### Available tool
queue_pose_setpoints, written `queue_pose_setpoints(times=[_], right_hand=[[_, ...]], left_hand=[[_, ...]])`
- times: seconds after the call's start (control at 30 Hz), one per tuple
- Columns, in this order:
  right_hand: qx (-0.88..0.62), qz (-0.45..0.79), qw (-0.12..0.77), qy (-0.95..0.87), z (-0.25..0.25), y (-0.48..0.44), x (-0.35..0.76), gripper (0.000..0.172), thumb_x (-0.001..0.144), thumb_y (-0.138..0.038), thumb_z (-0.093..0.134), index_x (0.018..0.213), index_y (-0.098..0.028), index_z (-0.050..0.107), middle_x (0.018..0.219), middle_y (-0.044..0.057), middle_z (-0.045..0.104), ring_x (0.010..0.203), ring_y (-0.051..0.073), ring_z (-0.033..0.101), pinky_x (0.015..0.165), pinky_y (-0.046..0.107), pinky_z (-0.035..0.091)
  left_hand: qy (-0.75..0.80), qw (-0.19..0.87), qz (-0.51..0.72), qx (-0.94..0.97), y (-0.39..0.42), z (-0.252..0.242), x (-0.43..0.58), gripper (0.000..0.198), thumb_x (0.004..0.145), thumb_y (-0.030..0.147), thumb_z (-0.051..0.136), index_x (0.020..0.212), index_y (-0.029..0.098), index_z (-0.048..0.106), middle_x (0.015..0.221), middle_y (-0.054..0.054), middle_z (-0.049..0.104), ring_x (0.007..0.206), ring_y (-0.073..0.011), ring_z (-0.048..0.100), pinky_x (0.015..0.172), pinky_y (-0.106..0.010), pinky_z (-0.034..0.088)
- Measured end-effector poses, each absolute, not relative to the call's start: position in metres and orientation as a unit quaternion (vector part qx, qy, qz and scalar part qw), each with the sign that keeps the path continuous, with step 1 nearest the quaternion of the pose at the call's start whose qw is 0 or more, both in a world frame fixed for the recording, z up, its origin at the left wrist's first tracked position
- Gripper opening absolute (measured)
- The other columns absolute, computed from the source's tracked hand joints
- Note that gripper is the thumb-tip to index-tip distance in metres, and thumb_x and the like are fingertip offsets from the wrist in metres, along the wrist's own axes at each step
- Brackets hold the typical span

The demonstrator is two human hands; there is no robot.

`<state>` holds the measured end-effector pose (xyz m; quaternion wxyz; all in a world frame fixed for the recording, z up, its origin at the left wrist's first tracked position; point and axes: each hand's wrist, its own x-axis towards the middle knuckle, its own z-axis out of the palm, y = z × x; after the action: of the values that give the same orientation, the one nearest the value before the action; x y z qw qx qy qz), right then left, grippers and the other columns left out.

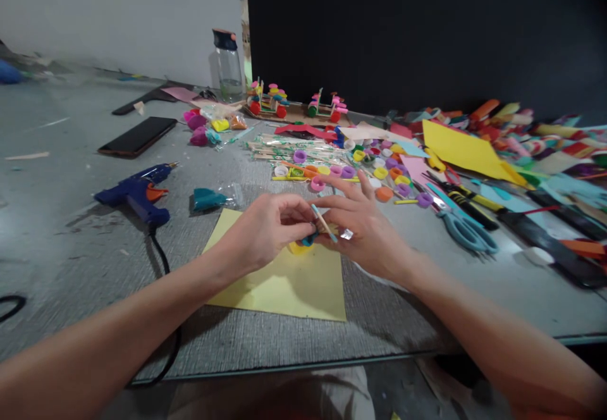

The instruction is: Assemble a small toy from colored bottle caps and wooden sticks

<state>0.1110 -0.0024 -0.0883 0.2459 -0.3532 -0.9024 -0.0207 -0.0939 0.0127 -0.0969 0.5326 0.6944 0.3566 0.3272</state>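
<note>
My left hand (270, 227) is closed in a pinch over a yellow paper sheet (284, 293), thumb and fingertips meeting at a small blue piece (309, 240). My right hand (365, 230) faces it, fingers curled around a small craft model with a thin pale stick (324, 221) that has a light-blue end. The right hand's upper fingers are spread. Fingers hide most of the model. Just below it a yellow ring-like part (300, 249) shows, partly covered. Both hands touch or nearly touch at the model.
A blue hot glue gun (135, 192) with its cord lies left, near a teal clay packet (208, 199). Beyond are a phone (138, 136), coloured bottle caps (380, 172), wrapped sticks, two finished-looking toy cars (269, 100) and a bottle (228, 66). Scissors (467, 230) and pliers lie right.
</note>
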Motion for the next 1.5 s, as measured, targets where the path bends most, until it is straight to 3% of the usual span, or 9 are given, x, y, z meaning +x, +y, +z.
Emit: queue_pose_setpoints(times=[0.33, 0.6, 0.87, 1.1, 1.23, 1.33, 1.4, 1.5], right_hand=[[-0.358, -0.014, 0.243, -0.901, -0.087, -0.003, 0.111, 0.007, 0.089, -0.029, 0.069, 0.084, -0.024, 0.067, 0.121, -0.002, 0.071, 0.142, 0.026, 0.041, 0.120, 0.062, 0.002], [-0.359, -0.023, 0.236, -0.902, -0.088, -0.002, 0.112, 0.007, 0.089, -0.030, 0.069, 0.084, -0.025, 0.067, 0.123, -0.001, 0.070, 0.142, 0.027, 0.040, 0.120, 0.063, 0.002], [-0.365, -0.024, 0.236, -0.900, -0.087, -0.003, 0.112, 0.009, 0.089, -0.023, 0.067, 0.080, -0.025, 0.067, 0.125, -0.001, 0.069, 0.143, 0.028, 0.038, 0.120, 0.064, -0.001], [-0.382, -0.044, 0.247, -0.889, -0.090, 0.004, 0.114, 0.007, 0.087, -0.027, 0.069, 0.081, -0.024, 0.066, 0.128, 0.000, 0.068, 0.143, 0.029, 0.038, 0.119, 0.065, 0.001], [-0.390, -0.058, 0.245, -0.886, -0.093, 0.009, 0.118, 0.003, 0.086, -0.022, 0.069, 0.084, -0.025, 0.069, 0.128, -0.001, 0.068, 0.143, 0.029, 0.038, 0.119, 0.066, 0.002], [-0.389, -0.056, 0.236, -0.889, -0.087, 0.008, 0.125, 0.011, 0.086, -0.020, 0.069, 0.094, -0.026, 0.071, 0.130, 0.000, 0.067, 0.143, 0.030, 0.038, 0.118, 0.068, 0.002], [-0.390, -0.058, 0.263, -0.881, -0.078, 0.004, 0.130, 0.016, 0.088, -0.019, 0.066, 0.100, -0.027, 0.070, 0.129, 0.001, 0.068, 0.142, 0.030, 0.041, 0.119, 0.067, 0.005], [-0.373, -0.065, 0.352, -0.856, -0.064, -0.007, 0.133, 0.012, 0.091, -0.019, 0.062, 0.096, -0.026, 0.070, 0.121, 0.001, 0.072, 0.134, 0.025, 0.050, 0.118, 0.058, 0.026]], left_hand=[[0.384, 0.477, 0.311, 0.726, 0.013, -0.093, -0.101, 0.020, 0.087, 0.034, 0.065, 0.096, 0.017, 0.070, 0.093, -0.006, 0.075, 0.084, -0.0193, 0.069, 0.074, -0.031, 0.054], [0.378, 0.435, 0.291, 0.764, 0.012, -0.095, -0.102, 0.012, 0.086, 0.025, 0.062, 0.088, 0.018, 0.072, 0.086, -0.003, 0.074, 0.079, -0.0168, 0.067, 0.071, -0.027, 0.050], [0.375, 0.485, 0.303, 0.729, 0.014, -0.097, -0.100, 0.013, 0.084, 0.027, 0.064, 0.087, 0.017, 0.071, 0.085, -0.003, 0.073, 0.077, -0.0165, 0.066, 0.071, -0.028, 0.050], [0.398, 0.461, 0.345, 0.714, 0.013, -0.090, -0.102, 0.009, 0.086, 0.026, 0.063, 0.085, 0.017, 0.067, 0.079, 0.000, 0.068, 0.073, -0.0135, 0.064, 0.070, -0.026, 0.048], [0.412, 0.509, 0.336, 0.677, 0.012, -0.087, -0.102, 0.009, 0.086, 0.026, 0.062, 0.086, 0.017, 0.064, 0.076, 0.001, 0.067, 0.064, -0.0111, 0.064, 0.060, -0.023, 0.045], [0.422, 0.534, 0.319, 0.660, 0.011, -0.086, -0.102, 0.011, 0.083, 0.028, 0.065, 0.087, 0.018, 0.065, 0.073, 0.000, 0.066, 0.062, -0.0119, 0.062, 0.052, -0.022, 0.038], [0.419, 0.544, 0.320, 0.652, 0.010, -0.085, -0.103, 0.013, 0.083, 0.030, 0.065, 0.089, 0.019, 0.066, 0.072, 0.000, 0.066, 0.063, -0.0122, 0.060, 0.051, -0.022, 0.037], [0.407, 0.558, 0.330, 0.644, 0.006, -0.083, -0.104, 0.014, 0.083, 0.031, 0.066, 0.089, 0.019, 0.068, 0.070, 0.000, 0.066, 0.061, -0.0113, 0.057, 0.051, -0.022, 0.038]])
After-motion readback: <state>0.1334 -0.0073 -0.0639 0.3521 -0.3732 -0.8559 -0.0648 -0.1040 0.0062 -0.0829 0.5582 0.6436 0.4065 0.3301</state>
